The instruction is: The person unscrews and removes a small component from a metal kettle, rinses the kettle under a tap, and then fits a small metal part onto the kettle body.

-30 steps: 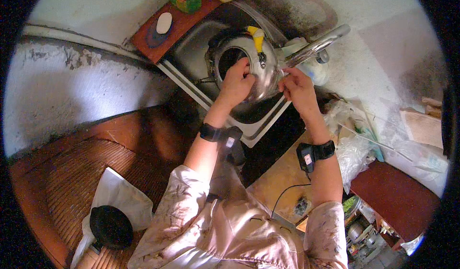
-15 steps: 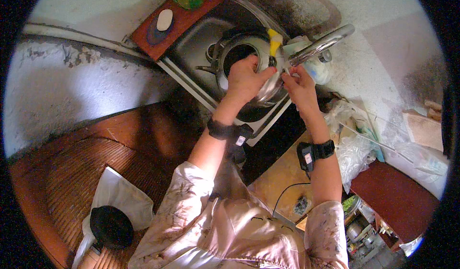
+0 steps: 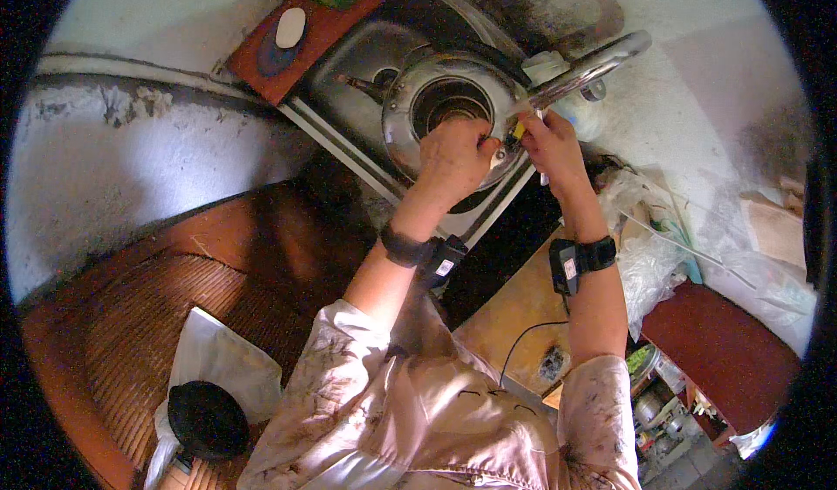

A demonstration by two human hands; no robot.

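Left grip (image 3: 455,160) is clamped over the near rim of a kettle (image 3: 401,128), its fingers curled at the edge of the mouth. Right grip (image 3: 553,152), just beside the kettle's right side, is pinched together on a thin pale strip (image 3: 544,178), though part of that hold is hidden. Round-bodied and silvery, the kettle sits in the metal sink (image 3: 338,51), near the chrome tap (image 3: 602,64) — its wide mouth uncovered, the inside ringed and darker than the shoulder, which carries bright reflections and duller, brownish patches. A dark spout-like arm (image 3: 359,84) juts from its left side, and a yellow piece (image 3: 519,131) shows by the right fingertips.

Compared with half a second ago, the kettle is turned clockwise: the spout-like arm points further up the left side, and the yellow piece has swung down from the far right of the mouth to the right hand. More of the mouth's inside shows now — the left hand lies closer to the near edge.
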